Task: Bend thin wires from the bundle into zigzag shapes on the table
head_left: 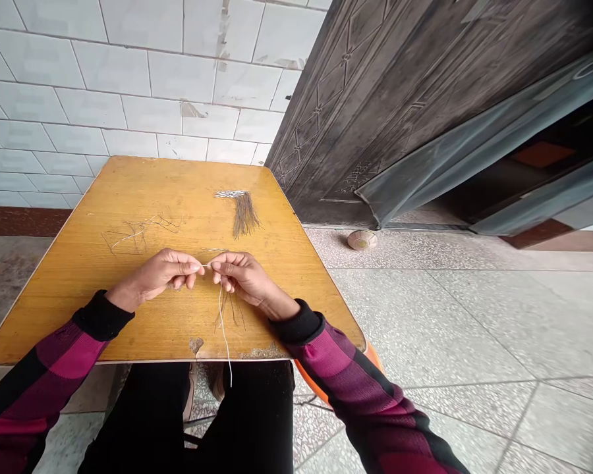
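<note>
At the wooden table (168,336), a seated person in plaid sleeves with black cuffs bends to some fine work, both hands up near the middle of the top and almost meeting. The left hand (170,272) has thumb and forefinger pinched together on the end of a thin white cord (223,322), the other fingers curled loosely beneath. The right hand (242,273) is closed on the same cord just beside it, thumb against fingertips, so only a short stretch shows between the two grips. From the right hand the cord trails down over the near edge of the table and hangs toward the person's black trousers (257,421). I cannot tell what else, if anything, is caught in those fingertips. Under the right hand a few thin dark wires (234,309) lie spread on the wood. Farther off to the left rests a branching piece of wire (138,236), partly wrapped in white; beyond the right hand lies a bundle of dark strands (246,217) with black-and-white ends. The far edge of the table stands by a white tiled wall (113,72), near a dark carved door (336,112), and a pale rounded object (362,239) sits on the speckled floor (454,316).
</note>
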### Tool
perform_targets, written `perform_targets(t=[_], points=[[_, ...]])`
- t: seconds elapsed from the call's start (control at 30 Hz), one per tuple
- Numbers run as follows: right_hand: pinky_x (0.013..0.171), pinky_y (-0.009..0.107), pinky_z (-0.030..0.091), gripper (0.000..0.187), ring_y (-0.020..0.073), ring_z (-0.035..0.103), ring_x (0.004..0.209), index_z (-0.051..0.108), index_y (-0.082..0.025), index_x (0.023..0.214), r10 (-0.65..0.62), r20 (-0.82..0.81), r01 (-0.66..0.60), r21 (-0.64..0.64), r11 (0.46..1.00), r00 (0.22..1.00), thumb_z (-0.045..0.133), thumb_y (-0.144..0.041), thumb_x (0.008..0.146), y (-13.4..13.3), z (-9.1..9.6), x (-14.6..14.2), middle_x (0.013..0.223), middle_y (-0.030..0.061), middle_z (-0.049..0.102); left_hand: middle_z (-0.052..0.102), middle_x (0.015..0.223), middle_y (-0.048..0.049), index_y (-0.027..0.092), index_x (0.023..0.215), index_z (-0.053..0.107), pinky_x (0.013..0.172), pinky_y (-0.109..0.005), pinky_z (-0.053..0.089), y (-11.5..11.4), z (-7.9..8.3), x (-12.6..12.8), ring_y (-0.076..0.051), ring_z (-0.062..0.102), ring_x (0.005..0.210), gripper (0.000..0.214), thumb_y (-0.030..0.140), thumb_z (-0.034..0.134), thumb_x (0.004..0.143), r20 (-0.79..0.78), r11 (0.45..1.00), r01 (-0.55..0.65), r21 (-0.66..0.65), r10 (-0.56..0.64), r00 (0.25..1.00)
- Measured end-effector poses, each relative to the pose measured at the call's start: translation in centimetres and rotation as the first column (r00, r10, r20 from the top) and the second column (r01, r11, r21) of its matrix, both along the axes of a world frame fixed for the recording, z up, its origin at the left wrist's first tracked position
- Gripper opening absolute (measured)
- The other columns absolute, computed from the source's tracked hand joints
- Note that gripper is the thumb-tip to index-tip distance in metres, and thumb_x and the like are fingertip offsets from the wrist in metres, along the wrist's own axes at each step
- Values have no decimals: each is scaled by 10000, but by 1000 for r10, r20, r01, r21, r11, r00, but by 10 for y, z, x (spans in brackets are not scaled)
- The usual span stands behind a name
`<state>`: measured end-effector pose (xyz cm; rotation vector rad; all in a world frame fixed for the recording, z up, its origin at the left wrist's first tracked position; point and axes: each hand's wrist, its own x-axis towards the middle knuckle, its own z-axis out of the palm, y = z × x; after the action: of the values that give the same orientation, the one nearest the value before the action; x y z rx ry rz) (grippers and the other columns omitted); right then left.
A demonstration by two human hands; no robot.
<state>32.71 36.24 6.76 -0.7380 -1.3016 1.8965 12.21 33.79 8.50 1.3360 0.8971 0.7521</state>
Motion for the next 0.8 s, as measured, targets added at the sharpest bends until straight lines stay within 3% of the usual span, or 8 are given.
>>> perform_targets(t=[0.27, 0.63, 0.8], points=[[330, 130, 320, 256, 33, 477, 366, 644, -136, 693, -107, 66, 110, -29, 994, 992, 780, -349, 656, 3, 1, 1, 565, -11, 659, 594, 568, -11, 106, 733, 671, 455, -217, 296, 1, 6, -4, -62, 437, 444, 226, 329, 641, 753, -37, 991, -130, -2, 130, 991], [364, 156, 322, 230, 39, 473, 383, 614, -146, 695, -238, 153, 223, 104, 969, 959, 728, -346, 691, 9, 4, 8, 565, -16, 643, 592, 561, -16, 118, 646, 637, 492, -210, 340, 2, 11, -10, -77, 462, 495, 191, 276, 597, 746, -162, 964, -224, 142, 246, 956], [364, 164, 322, 245, 44, 469, 380, 601, -148, 693, -211, 156, 191, 133, 972, 965, 722, -361, 697, 8, -1, 5, 561, -17, 637, 650, 701, -43, 118, 726, 635, 531, -220, 383, 2, 9, -5, -86, 508, 546, 242, 350, 588, 778, -168, 964, -255, 72, 263, 950]])
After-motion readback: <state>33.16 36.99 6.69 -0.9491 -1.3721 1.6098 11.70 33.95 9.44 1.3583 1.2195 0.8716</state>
